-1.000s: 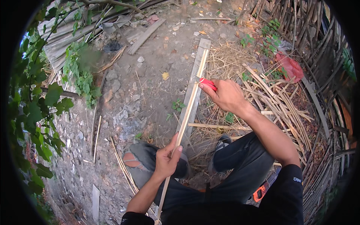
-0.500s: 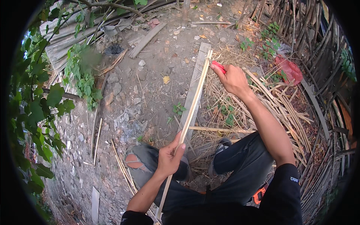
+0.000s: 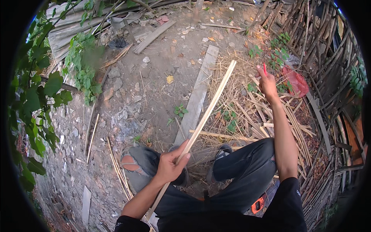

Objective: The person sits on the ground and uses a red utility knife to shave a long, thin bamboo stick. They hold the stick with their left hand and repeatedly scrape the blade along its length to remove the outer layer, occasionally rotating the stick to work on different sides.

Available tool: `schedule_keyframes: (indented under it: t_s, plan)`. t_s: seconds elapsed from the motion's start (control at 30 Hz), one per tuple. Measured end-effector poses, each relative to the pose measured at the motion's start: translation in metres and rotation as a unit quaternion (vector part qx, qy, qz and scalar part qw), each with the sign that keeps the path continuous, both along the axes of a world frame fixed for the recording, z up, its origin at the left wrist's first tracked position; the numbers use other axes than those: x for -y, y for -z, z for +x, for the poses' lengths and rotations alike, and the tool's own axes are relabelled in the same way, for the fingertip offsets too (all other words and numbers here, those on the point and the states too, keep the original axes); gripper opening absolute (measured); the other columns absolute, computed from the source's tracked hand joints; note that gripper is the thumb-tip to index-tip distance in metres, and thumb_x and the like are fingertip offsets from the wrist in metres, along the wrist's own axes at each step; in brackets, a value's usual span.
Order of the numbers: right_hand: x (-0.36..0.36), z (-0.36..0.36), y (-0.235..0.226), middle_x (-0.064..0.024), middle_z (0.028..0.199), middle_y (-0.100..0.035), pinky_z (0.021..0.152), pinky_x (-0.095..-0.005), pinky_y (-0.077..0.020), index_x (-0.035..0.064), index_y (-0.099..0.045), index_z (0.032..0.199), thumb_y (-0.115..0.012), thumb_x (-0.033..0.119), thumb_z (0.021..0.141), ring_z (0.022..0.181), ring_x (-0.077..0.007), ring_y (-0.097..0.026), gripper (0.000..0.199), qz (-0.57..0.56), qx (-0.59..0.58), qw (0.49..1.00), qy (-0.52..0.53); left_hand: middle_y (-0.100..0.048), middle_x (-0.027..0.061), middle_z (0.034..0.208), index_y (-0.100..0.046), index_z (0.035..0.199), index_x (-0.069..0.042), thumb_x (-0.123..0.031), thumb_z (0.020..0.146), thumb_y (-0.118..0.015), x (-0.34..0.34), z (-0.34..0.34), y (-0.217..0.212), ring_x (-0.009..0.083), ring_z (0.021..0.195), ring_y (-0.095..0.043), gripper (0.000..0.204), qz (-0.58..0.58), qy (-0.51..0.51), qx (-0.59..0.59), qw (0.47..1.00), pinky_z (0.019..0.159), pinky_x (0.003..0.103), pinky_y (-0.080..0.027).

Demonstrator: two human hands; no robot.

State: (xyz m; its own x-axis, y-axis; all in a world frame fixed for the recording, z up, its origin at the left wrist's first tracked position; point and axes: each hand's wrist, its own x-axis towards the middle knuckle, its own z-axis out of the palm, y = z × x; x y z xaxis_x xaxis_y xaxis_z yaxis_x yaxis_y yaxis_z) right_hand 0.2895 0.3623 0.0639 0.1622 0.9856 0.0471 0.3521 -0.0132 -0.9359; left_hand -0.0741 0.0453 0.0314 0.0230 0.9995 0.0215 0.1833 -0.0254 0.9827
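Note:
My left hand [image 3: 170,166] grips a long pale bamboo strip [image 3: 210,106] above my knee; the strip slants up and away to the upper right over a grey plank [image 3: 197,94]. My right hand [image 3: 267,82] is raised far out to the right, clear of the strip, closed on a small red-handled tool [image 3: 265,69]; only the tool's red tip shows above the fingers. My legs in dark torn trousers [image 3: 247,170] are bent below.
Split bamboo strips and dry straw [image 3: 266,123] lie heaped on the right by a stick fence [image 3: 328,77]. A red plastic bag [image 3: 295,81] lies beyond my right hand. Stones and leafy plants [image 3: 83,65] line the left. An orange object [image 3: 258,205] sits at my hip.
My right hand slid up along the strip with the red tool, then came off its far end and swung out to the right. The left hand kept its hold.

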Motion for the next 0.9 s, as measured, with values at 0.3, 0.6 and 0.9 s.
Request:
schedule_keyframes:
  t_s: [0.3, 0.6, 0.9]
  plan:
    - [0.066, -0.105, -0.028, 0.0104, 0.055, -0.039, 0.045, -0.0259, -0.0239, 0.011, -0.06, 0.074, -0.067, 0.036, 0.099, 0.049, -0.0014, -0.032, 0.036, 0.01, -0.136, 0.975, -0.173, -0.065, -0.0047, 0.072, -0.06, 0.136, 0.0, -0.002, 0.09, -0.071, -0.002, 0.008, 0.005, -0.0019, 0.064, -0.047, 0.048, 0.044, 0.0, -0.034, 0.998, 0.056, 0.018, -0.041]
    - [0.12, -0.126, -0.051, -0.0181, 0.056, -0.059, 0.06, -0.0454, -0.0507, -0.0004, -0.067, 0.073, -0.064, 0.057, 0.091, 0.058, -0.035, -0.064, 0.06, 0.074, 0.27, 0.915, -0.291, -0.063, -0.0069, 0.072, -0.06, 0.135, 0.001, -0.001, 0.089, -0.072, -0.003, 0.0, 0.016, -0.0021, 0.063, -0.046, 0.048, 0.05, -0.078, -0.062, 0.994, 0.053, 0.017, -0.038]
    - [0.137, -0.14, -0.03, -0.0207, 0.055, -0.06, 0.057, -0.0499, -0.0525, 0.0021, -0.069, 0.076, -0.054, 0.055, 0.098, 0.056, -0.0399, -0.065, 0.06, 0.163, 0.376, 0.858, -0.308, -0.062, -0.0073, 0.07, -0.061, 0.134, 0.002, 0.0, 0.089, -0.072, -0.005, 0.001, 0.016, -0.0024, 0.061, -0.043, 0.047, 0.064, -0.1, -0.031, 0.992, 0.052, 0.017, -0.037]
